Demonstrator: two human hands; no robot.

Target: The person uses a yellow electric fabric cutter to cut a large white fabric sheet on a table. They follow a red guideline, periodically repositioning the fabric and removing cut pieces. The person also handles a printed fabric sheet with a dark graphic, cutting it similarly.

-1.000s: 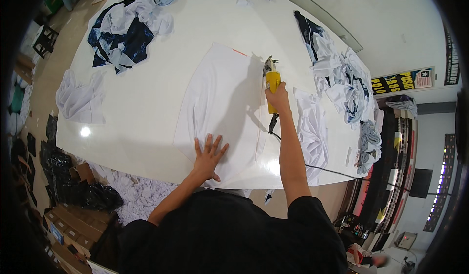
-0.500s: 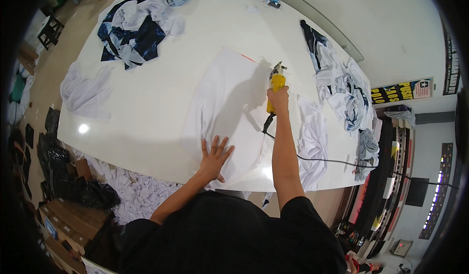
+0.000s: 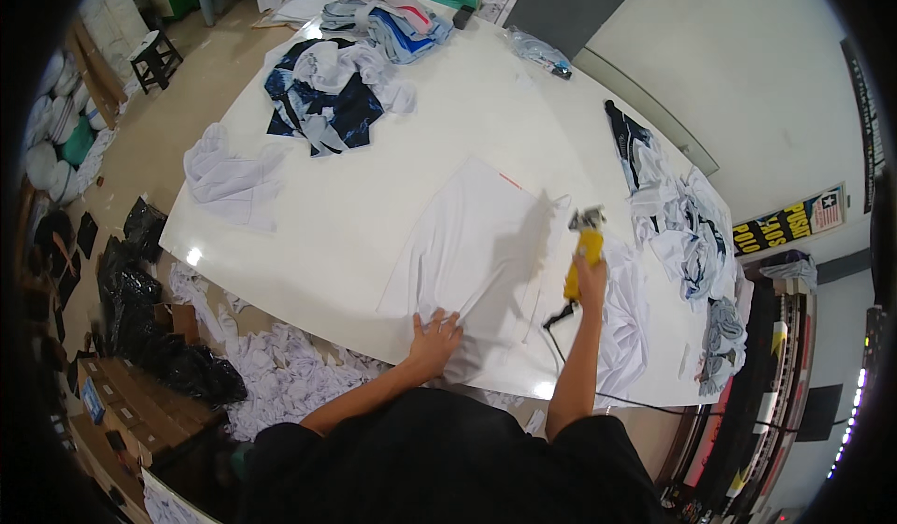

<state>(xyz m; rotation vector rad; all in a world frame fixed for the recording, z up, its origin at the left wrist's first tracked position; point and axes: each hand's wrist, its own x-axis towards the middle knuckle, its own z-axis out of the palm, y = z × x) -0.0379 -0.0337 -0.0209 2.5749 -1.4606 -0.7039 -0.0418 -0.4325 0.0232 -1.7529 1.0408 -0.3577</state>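
A large white fabric panel (image 3: pixel 458 244) lies on the white table, creased around my left hand (image 3: pixel 435 344). That hand's fingers are bent into the panel's near part, gathering the cloth. To the right, my right hand (image 3: pixel 590 281) is wrapped around a yellow handheld electric cutter (image 3: pixel 586 248). The cutter has a metal head at its far end and a black cord at its near end. It is held above the table, right of the panel's edge. A thin white fabric strip (image 3: pixel 534 300) lies between panel and cutter.
Crumpled white fabric (image 3: pixel 624 323) lies right of the cutter, near its cord (image 3: pixel 673 411). Garment piles sit at the far left (image 3: pixel 327 99) and along the right edge (image 3: pixel 691 229). White scraps (image 3: pixel 280 374) cover the floor beside the table's near-left edge (image 3: pixel 271 311).
My right hand has moved the cutter rightward, off the panel's edge. My left hand's spread fingers have bent, and the panel is more creased and shifted left. The view has tilted too.
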